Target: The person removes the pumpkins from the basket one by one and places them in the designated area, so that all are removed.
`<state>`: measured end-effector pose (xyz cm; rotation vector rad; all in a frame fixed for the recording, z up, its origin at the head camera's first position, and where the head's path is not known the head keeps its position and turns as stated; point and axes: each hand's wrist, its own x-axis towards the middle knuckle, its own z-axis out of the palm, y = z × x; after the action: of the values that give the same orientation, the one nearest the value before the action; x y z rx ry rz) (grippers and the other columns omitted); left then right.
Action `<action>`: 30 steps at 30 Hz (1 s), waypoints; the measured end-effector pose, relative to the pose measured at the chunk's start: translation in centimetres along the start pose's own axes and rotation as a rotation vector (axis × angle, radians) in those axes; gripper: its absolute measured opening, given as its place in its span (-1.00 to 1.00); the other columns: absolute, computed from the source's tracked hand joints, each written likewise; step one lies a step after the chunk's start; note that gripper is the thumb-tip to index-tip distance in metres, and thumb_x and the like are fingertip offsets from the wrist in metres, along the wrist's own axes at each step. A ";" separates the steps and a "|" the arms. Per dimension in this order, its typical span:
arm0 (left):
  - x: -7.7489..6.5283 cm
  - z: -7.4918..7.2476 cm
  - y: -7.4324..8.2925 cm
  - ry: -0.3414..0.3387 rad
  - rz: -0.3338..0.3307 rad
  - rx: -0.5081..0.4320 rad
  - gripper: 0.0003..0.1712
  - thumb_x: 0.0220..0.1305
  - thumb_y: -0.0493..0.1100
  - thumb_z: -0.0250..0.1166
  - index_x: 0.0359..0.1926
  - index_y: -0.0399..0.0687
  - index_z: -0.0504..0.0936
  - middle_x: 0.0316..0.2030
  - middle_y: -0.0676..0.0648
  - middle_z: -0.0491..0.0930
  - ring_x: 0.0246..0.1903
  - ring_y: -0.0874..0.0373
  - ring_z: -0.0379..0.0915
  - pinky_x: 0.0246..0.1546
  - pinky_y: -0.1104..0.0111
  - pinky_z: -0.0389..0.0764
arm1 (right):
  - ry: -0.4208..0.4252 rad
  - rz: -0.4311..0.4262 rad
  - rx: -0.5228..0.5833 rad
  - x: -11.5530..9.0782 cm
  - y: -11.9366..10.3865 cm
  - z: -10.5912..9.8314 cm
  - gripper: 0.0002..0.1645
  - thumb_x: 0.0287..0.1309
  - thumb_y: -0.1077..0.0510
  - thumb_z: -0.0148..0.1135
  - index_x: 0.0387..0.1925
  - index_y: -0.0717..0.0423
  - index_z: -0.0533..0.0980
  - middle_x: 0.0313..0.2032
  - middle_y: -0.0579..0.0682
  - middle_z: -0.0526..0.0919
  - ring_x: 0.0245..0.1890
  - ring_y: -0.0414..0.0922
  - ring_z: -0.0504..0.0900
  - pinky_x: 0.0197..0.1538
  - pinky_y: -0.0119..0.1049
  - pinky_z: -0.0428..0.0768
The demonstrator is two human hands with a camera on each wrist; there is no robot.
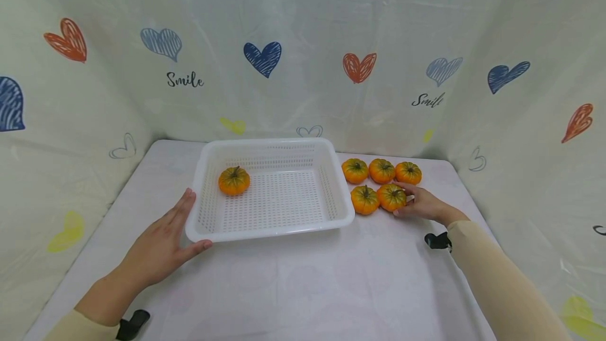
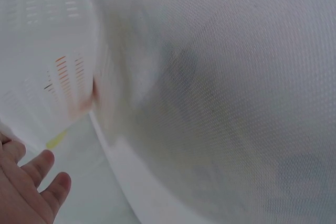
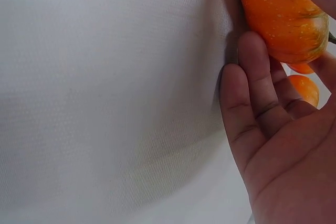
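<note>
A white plastic basket (image 1: 270, 233) with slotted walls stands on the table, holding one small orange pumpkin (image 1: 234, 181) near its left end. My left hand (image 1: 158, 246) rests against the basket's left front corner, fingers straight along the side and thumb at the front rim. To the right of the basket, my right hand (image 1: 423, 205) grips the front right pumpkin (image 1: 391, 197) of a small group, thumb on the near side and fingers on the far side. In the right wrist view this pumpkin (image 3: 283, 19) sits between thumb and fingers, close to the tabletop.
Beside the gripped pumpkin is another pumpkin (image 1: 364, 200), close to the basket's right wall. Three more, including the back middle pumpkin (image 1: 381, 171), form a row behind. A white cloth covers the table (image 1: 293, 288). Heart-printed curtains (image 1: 307, 25) enclose the back and sides.
</note>
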<state>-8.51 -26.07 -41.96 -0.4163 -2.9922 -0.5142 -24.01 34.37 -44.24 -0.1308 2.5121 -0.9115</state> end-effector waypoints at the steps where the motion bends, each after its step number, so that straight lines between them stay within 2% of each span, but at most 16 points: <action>1: 0.0 0.0 0.0 0.000 0.000 0.001 0.35 0.16 0.34 0.37 0.58 -0.18 -0.30 0.56 -0.24 -0.18 0.38 -0.34 0.08 0.22 -0.24 0.30 | 0.000 0.000 -0.001 0.0 0.1 0.0 0.23 0.01 -0.17 0.53 0.55 0.08 0.05 0.30 0.40 0.20 0.13 0.26 0.36 0.21 0.27 0.40; 5: 0.0 0.0 0.1 -0.002 0.002 0.004 0.35 0.16 0.34 0.36 0.58 -0.17 -0.29 0.56 -0.22 -0.19 0.39 -0.32 0.06 0.23 -0.24 0.30 | 0.000 0.005 -0.001 0.2 0.3 0.0 0.26 -0.02 -0.20 0.54 0.55 0.08 0.05 0.29 0.38 0.22 0.09 0.22 0.40 0.19 0.21 0.45; 21: 0.0 -0.1 0.1 -0.010 -0.007 0.019 0.36 0.16 0.35 0.36 0.58 -0.16 -0.32 0.57 -0.21 -0.21 0.40 -0.31 0.04 0.24 -0.23 0.28 | 0.001 0.029 0.010 -0.1 0.2 0.0 0.27 -0.01 -0.20 0.54 0.55 0.08 0.03 0.30 0.36 0.25 0.07 0.19 0.43 0.17 0.18 0.46; 30: 0.0 -0.1 0.1 -0.005 0.002 0.008 0.35 0.17 0.34 0.36 0.58 -0.17 -0.30 0.56 -0.22 -0.20 0.41 -0.31 0.04 0.23 -0.23 0.29 | 0.001 0.021 0.002 -0.8 0.2 -0.3 0.22 0.06 -0.14 0.50 0.55 0.11 0.01 0.29 0.37 0.29 -0.01 0.12 0.53 0.18 0.19 0.47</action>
<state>-8.45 -26.02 -41.84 -0.4204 -2.9969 -0.5012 -23.45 34.89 -43.89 -0.1036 2.5083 -0.9063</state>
